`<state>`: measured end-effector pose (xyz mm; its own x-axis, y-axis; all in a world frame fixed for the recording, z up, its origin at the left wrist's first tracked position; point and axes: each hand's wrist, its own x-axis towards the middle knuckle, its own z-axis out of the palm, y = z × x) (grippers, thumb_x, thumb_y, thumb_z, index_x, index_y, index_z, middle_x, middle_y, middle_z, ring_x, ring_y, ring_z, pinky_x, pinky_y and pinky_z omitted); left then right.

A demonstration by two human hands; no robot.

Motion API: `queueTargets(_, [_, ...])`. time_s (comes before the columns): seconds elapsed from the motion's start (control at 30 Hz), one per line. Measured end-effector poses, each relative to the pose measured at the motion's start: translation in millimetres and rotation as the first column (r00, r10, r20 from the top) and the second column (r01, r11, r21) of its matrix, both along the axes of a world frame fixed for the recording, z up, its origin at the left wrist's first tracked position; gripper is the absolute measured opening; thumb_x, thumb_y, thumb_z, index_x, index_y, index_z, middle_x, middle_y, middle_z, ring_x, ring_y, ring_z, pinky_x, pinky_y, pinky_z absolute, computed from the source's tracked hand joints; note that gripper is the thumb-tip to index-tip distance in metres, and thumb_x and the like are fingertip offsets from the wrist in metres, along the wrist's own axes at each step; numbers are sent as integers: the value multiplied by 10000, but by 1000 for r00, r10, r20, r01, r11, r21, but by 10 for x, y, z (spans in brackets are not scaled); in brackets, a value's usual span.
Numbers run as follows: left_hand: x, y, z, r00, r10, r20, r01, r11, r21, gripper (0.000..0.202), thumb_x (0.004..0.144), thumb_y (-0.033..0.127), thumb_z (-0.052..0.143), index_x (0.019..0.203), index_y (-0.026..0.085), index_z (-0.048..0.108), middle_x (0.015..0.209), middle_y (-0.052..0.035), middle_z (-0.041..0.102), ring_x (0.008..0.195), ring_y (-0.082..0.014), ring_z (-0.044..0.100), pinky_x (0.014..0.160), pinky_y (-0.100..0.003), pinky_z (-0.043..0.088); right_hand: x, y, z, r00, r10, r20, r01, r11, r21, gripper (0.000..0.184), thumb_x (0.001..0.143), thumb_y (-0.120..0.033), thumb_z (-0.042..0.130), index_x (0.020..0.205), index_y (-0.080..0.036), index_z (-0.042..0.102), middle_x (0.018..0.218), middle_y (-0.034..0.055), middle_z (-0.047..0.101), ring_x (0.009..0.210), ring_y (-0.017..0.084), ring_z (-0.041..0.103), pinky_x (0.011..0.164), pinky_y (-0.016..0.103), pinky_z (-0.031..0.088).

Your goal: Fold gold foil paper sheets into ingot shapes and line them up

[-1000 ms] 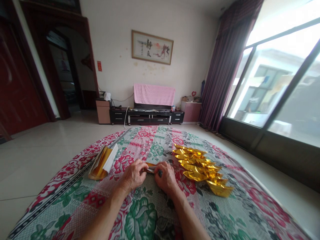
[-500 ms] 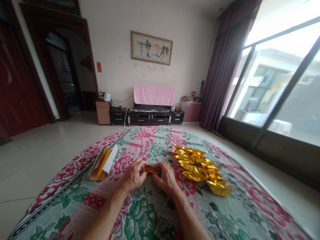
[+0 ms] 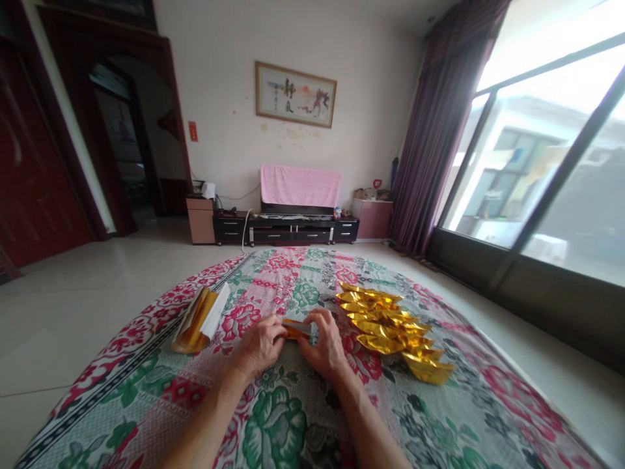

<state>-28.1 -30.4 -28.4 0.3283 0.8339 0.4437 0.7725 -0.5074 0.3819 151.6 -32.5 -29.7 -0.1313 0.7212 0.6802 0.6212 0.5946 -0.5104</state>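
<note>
My left hand (image 3: 260, 346) and my right hand (image 3: 325, 345) meet over a flowered cloth (image 3: 293, 417), both pinching one small folded piece of gold foil paper (image 3: 295, 327). The fingers of each hand are curled round its ends. To the left lies a stack of gold foil sheets (image 3: 200, 318), partly fanned, with white backs showing. To the right a row of several folded gold paper ingots (image 3: 390, 326) runs from the middle of the cloth toward the right.
The cloth lies on a pale tiled floor (image 3: 73, 306). Far ahead stands a low dark TV cabinet (image 3: 288, 228) under a pink cover (image 3: 300, 185). A large window (image 3: 547, 169) with purple curtains fills the right side. A dark wooden doorway (image 3: 122, 143) is at left.
The gold paper between my hands has been turned and folded smaller. My right fingers have shifted up over its right end. The stack and the ingots have not moved.
</note>
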Motion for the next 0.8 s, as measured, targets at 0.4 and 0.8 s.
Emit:
queueTargets(0.4, [36,-9,45,999,-29,-25,30,999,26,186,749,116,488,743,205,651,848,-20,647,879,-160,572,841,-277,437,-19,-131,101,985,43,166,-15,986,-165,80,667,-168,555,722,-198,606,720,4,593,711,140,528,690,229,369])
queueTargets(0.8, [-21,-3,35,995,-92,50,95,994,-58,178,767,190,540,826,243,698,904,-11,644,881,-144,571,839,-257,442,62,-46,3,972,81,221,-35,978,-207,143,743,-228,583,812,-264,703,792,9,587,772,132,548,729,227,387])
